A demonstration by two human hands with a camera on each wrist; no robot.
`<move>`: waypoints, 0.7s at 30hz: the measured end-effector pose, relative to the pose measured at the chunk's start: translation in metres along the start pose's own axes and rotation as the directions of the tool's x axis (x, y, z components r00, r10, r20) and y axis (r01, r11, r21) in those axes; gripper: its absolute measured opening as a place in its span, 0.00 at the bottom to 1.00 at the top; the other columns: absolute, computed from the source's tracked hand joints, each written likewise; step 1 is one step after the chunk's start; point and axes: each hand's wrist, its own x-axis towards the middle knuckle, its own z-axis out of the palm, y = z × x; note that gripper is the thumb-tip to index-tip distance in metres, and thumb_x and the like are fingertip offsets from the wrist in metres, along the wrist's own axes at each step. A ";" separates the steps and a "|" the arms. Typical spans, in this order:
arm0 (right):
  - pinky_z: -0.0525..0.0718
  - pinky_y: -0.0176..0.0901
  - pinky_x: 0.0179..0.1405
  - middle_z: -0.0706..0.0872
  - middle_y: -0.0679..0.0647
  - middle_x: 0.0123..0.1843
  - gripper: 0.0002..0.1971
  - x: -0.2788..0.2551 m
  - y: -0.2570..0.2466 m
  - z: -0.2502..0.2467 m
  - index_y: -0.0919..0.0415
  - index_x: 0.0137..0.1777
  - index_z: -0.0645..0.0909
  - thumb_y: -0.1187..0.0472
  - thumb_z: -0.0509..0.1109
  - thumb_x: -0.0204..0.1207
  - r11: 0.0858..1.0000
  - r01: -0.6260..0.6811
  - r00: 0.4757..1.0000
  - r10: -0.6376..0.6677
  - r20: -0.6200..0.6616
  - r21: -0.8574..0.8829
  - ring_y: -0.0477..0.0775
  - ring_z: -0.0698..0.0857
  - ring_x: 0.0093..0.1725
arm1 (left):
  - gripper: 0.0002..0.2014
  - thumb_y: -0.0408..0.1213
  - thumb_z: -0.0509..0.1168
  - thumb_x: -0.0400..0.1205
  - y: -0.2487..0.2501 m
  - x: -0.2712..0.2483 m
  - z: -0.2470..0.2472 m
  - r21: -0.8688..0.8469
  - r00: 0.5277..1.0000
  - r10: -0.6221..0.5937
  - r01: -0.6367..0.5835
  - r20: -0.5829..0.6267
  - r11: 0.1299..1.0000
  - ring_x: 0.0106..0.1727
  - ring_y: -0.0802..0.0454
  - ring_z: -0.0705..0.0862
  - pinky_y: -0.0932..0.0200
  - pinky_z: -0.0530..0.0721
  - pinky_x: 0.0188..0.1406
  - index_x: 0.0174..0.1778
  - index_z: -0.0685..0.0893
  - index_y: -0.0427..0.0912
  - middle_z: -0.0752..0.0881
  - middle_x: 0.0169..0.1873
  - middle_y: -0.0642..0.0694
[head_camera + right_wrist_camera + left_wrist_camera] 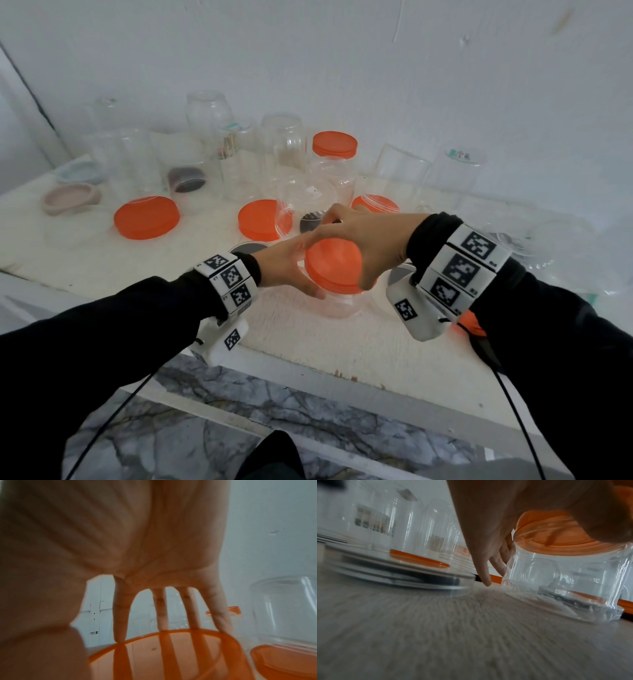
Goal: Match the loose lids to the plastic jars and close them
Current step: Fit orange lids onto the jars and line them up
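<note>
A clear plastic jar [339, 305] stands near the front of the white table [342, 346], with an orange lid [330, 265] on its mouth. My left hand [301, 274] wraps round the jar's shoulder from the left, thumb on the near side. In the left wrist view the jar [565, 588] sits under its lid [556, 534], with my fingers [500, 561] behind it. My right hand [356, 240] grips the lid from above. In the right wrist view the fingertips [161, 622] hook over the far rim of the lid [171, 655].
Loose orange lids [146, 217] [260, 219] lie further back. A jar closed with an orange lid [334, 144] and several open clear jars [281, 144] stand by the wall. Pink [70, 198] and blue [80, 171] lids lie far left. A dark-lined clear lid [393, 572] lies left of the jar.
</note>
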 end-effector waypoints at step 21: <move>0.76 0.51 0.57 0.62 0.55 0.74 0.47 0.002 0.001 0.011 0.40 0.80 0.51 0.31 0.70 0.64 0.979 -0.187 0.982 0.183 -0.050 -0.078 0.60 0.71 0.68 | 0.48 0.31 0.81 0.63 -0.006 0.003 0.002 -0.031 0.995 -0.100 0.100 -0.024 0.995 0.71 0.58 0.71 0.52 0.67 0.75 0.76 0.61 0.48 0.74 0.68 0.55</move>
